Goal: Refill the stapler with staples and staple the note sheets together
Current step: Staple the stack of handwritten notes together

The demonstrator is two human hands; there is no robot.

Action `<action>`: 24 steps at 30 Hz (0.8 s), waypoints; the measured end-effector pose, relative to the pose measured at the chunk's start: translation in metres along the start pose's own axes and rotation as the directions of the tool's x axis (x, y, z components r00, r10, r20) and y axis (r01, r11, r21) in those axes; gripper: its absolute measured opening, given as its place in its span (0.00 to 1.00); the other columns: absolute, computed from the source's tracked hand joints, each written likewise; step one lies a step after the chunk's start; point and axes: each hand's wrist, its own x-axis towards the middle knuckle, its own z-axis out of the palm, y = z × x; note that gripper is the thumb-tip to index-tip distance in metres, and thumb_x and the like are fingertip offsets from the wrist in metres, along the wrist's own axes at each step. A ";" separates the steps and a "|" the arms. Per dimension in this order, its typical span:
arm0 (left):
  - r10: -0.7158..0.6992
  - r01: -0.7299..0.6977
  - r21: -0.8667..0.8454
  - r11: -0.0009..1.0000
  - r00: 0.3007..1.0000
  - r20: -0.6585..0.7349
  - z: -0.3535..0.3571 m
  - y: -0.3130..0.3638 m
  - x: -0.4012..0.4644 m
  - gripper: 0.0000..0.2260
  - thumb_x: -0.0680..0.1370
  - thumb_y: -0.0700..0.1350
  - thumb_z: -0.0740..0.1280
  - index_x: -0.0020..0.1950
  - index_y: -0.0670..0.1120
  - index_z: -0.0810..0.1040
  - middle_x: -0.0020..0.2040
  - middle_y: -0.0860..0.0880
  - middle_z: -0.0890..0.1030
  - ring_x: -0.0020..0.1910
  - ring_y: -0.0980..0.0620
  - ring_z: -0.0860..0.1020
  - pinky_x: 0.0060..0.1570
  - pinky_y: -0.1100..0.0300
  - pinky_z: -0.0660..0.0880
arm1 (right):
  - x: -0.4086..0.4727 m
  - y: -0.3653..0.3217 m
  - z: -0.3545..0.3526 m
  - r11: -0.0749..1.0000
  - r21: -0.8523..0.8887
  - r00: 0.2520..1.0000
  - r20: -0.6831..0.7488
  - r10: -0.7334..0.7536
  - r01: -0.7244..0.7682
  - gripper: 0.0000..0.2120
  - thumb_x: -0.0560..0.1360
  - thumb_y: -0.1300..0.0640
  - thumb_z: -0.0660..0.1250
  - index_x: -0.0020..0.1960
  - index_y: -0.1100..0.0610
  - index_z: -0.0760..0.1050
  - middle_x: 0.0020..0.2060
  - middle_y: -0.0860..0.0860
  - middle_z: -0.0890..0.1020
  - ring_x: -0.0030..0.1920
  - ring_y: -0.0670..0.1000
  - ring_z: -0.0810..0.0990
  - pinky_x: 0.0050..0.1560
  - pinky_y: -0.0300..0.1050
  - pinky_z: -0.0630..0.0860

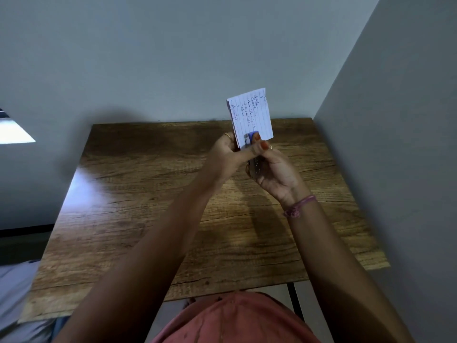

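Note:
A small stack of lined note sheets [250,115] with blue handwriting stands upright in the air above the far side of the table. My left hand [228,154] pinches its lower left corner. My right hand [270,169] is wrapped around a small stapler [252,139] with a blue top and a metal body. The stapler's nose sits over the bottom edge of the sheets, close to my left thumb. Most of the stapler is hidden by my fingers.
A wooden table [148,206] lies under my arms, pushed into a corner between a grey back wall and a grey wall [395,144] on the right. A black table leg [295,303] shows at the near right.

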 end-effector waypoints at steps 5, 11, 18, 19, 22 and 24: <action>0.006 -0.011 -0.138 0.990 0.999 -0.043 0.006 0.000 0.002 0.15 0.68 0.43 0.75 0.53 0.47 0.80 0.54 0.47 0.84 0.56 0.48 0.82 0.56 0.54 0.77 | -0.001 -0.001 0.004 1.000 0.013 0.999 -0.040 0.001 0.000 0.07 0.70 0.55 0.69 0.46 0.55 0.83 0.45 0.52 0.83 0.41 0.47 0.80 0.41 0.38 0.74; -0.016 0.005 -0.160 0.987 0.997 -0.069 0.007 -0.001 0.004 0.11 0.73 0.38 0.72 0.54 0.45 0.80 0.52 0.46 0.85 0.54 0.47 0.82 0.59 0.49 0.76 | 0.000 0.000 0.010 0.998 0.067 0.997 -0.072 -0.007 0.012 0.08 0.74 0.60 0.68 0.39 0.56 0.85 0.38 0.50 0.86 0.37 0.45 0.83 0.34 0.35 0.77; -0.066 0.057 -0.195 0.979 0.997 -0.043 0.004 0.000 0.006 0.18 0.73 0.38 0.72 0.61 0.38 0.75 0.56 0.43 0.83 0.56 0.46 0.81 0.58 0.51 0.77 | 0.002 -0.001 0.013 0.992 0.121 0.998 -0.061 -0.013 0.020 0.06 0.76 0.61 0.66 0.45 0.59 0.82 0.41 0.52 0.85 0.42 0.47 0.83 0.38 0.35 0.79; -0.075 0.071 -0.209 0.975 0.997 -0.013 0.002 0.002 0.006 0.19 0.73 0.38 0.71 0.63 0.38 0.74 0.58 0.42 0.82 0.57 0.46 0.81 0.58 0.51 0.77 | 0.002 -0.001 0.013 0.992 0.123 0.999 -0.049 -0.013 0.019 0.06 0.76 0.61 0.66 0.46 0.60 0.81 0.41 0.52 0.85 0.41 0.46 0.83 0.37 0.34 0.78; -0.092 0.105 -0.236 0.966 0.993 0.068 -0.003 0.009 0.007 0.17 0.78 0.45 0.67 0.65 0.41 0.73 0.60 0.41 0.81 0.56 0.44 0.81 0.55 0.50 0.78 | 0.001 -0.005 0.013 0.998 0.057 0.999 -0.035 -0.010 0.012 0.06 0.76 0.59 0.67 0.48 0.61 0.78 0.40 0.52 0.85 0.40 0.47 0.84 0.35 0.35 0.78; -0.117 0.120 -0.268 0.956 0.993 0.027 -0.004 0.015 0.009 0.17 0.80 0.50 0.63 0.65 0.41 0.73 0.60 0.39 0.80 0.56 0.41 0.80 0.54 0.47 0.78 | -0.001 -0.007 0.014 1.000 0.022 1.000 -0.025 -0.012 0.012 0.06 0.77 0.58 0.66 0.46 0.60 0.79 0.38 0.52 0.85 0.38 0.47 0.84 0.33 0.35 0.78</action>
